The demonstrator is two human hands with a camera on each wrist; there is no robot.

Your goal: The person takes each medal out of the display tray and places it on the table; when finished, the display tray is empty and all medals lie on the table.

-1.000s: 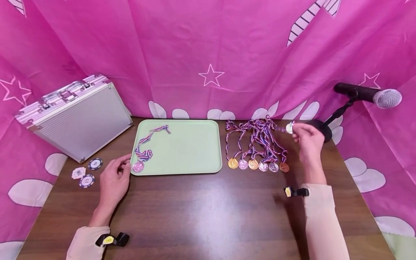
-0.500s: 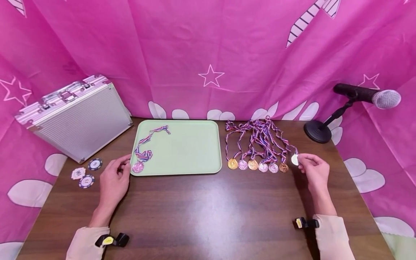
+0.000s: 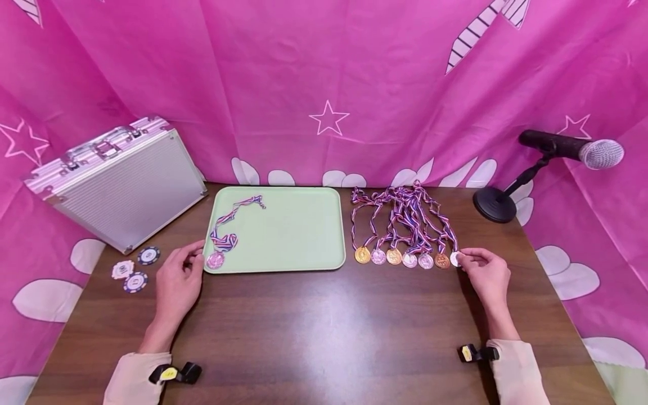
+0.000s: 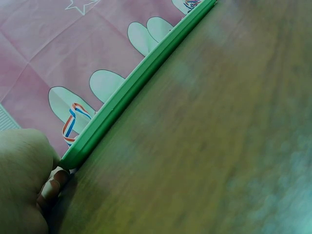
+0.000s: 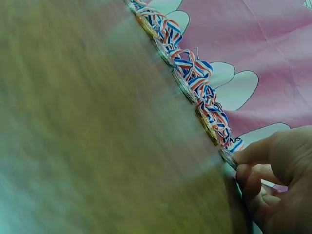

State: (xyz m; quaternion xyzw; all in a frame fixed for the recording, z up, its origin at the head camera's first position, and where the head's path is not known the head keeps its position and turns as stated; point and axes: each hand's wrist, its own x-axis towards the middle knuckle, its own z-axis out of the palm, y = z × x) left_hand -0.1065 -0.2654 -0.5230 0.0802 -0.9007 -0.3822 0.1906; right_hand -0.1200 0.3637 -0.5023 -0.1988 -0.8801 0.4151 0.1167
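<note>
Right hand (image 3: 488, 275): fingers (image 5: 251, 156) curled, thumb and forefinger pinching a silver medal (image 3: 455, 259) that lies flat on the desk (image 3: 324, 332) at the right end of the row of medals (image 3: 400, 257), just beside the copper-coloured medal (image 3: 441, 260). The right wrist view shows what the head view does not: the pinched disc seen edge-on against the desk, its striped ribbon (image 5: 233, 144) running up from the fingertips, the neighbouring discs in line beyond it. The head view alone shows the whole row, six medals left of the pinched one, their red-white-blue ribbons (image 3: 405, 214) bunched toward the back of the desk. Left hand (image 3: 174, 281): rests on the desk, fingers loosely curled, tips at the near left corner of the green tray (image 3: 304, 236); the left wrist view shows a fingertip (image 4: 51, 185) touching that corner, grip not confirmed. Only the head view shows a pink-toned medal (image 3: 215, 260) with ribbon inside the tray, near that corner. Left of the tray: three poker chips (image 3: 134, 270) and a closed aluminium case (image 3: 121, 180). Right of the medal row, at the back: a microphone on a round-based stand (image 3: 496, 205). Markings on the chips and medals are too small to read; no legible writing in any view.
</note>
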